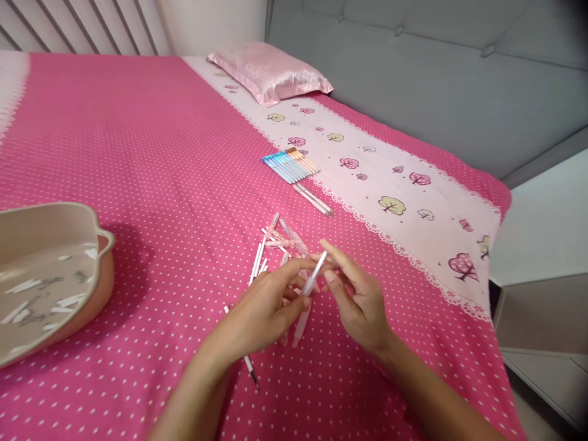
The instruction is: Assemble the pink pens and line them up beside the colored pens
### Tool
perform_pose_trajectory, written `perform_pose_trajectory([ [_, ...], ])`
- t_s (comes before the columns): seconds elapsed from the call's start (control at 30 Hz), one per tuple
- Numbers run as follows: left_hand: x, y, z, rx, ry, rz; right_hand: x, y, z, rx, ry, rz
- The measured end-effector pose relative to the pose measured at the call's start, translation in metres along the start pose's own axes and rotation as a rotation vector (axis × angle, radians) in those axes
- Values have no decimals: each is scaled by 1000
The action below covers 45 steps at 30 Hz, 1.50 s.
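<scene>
My left hand (271, 300) pinches a pen barrel (309, 285), pale and translucent, between thumb and fingers. A white tube (320, 263) sticks up from its upper end. My right hand (361, 297) is beside that end, thumb and index finger apart, other fingertips partly hidden behind the tube. Under and beyond my hands lies a loose pile of pink pen parts (278, 239) and white refills (257, 263). A clear pink barrel (301, 327) shows below my left fingers. One refill with a dark tip (249, 365) lies partly under my left wrist.
A beige basin (103, 275) holding small white pieces stands at left. Farther off lie a row of blue and brown pens (289, 166) and pinkish pens (315, 201) on the pink dotted bedsheet (184, 159). A pink pillow (271, 70) rests near the grey headboard (436, 79).
</scene>
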State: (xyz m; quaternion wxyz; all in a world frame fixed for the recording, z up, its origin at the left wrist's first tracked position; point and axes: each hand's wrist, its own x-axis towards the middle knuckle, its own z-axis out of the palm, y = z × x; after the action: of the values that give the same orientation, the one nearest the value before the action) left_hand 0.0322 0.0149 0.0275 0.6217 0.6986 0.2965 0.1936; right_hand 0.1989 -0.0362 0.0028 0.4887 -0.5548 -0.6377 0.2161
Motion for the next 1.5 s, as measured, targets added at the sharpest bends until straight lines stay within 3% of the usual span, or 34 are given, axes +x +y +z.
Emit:
perform_pose_trajectory([
  [0.13, -1, 1, -5, -77, 36, -9, 0, -2, 2, 33, -7, -7],
  [0.23, -2, 2, -14, -150, 137, -28, 0, -2, 1, 42, 15, 44],
  [0.4, -3, 3, -26, -223, 500, 39, 1, 4, 2, -50, 18, 34],
  [0.53, 0, 2, -27, -137, 775, 67, 1, 8, 6, -176, -133, -57],
  [0.67, 1, 1, -26, -142, 930, 53, 0, 9, 9, -212, -251, -111],
  [1.0, 1, 3, -27, -180, 971, 33, -1, 5, 6, -180, -379, -104],
  [1.33, 3, 1, -26, -198, 973, 44, -1, 8, 5, -196, -363, 17],
  [1.5, 3, 0, -27, -205, 960, 51, 2, 7, 3, -131, -265, 170],
])
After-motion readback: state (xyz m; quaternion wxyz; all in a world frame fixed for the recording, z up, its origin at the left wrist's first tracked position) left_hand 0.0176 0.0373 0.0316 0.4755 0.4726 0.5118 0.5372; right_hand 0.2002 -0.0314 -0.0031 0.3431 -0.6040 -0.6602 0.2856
